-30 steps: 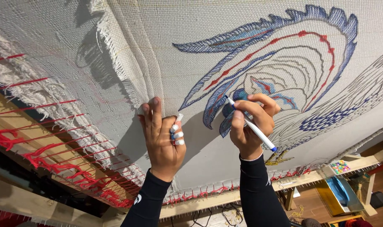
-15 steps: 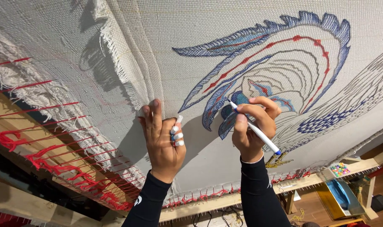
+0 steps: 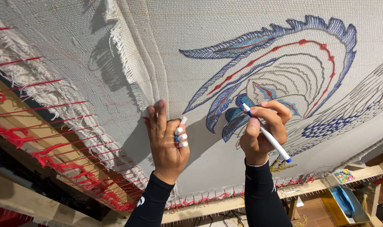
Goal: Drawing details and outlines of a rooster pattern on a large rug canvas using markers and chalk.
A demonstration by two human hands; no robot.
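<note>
A large pale canvas (image 3: 250, 25) is stretched on a wooden frame and carries a blue and red feather-like drawing (image 3: 284, 71). My right hand (image 3: 263, 132) holds a white marker with a blue end (image 3: 269, 136), its tip against a blue patch of the drawing. My left hand (image 3: 166, 143) rests flat against the canvas beside a fold and grips several white-capped markers (image 3: 181, 132) between its fingers. Both arms wear dark sleeves.
Red cord (image 3: 52, 162) laces the frayed canvas edge to the wooden frame (image 3: 208, 208) at left and along the bottom. At the lower right stand a box of coloured markers (image 3: 344, 175) and a blue tool (image 3: 345, 201) on a yellow stand.
The view has shifted slightly. My right hand has moved the marker a little along the blue patch; my left hand stays pressed against the canvas.
</note>
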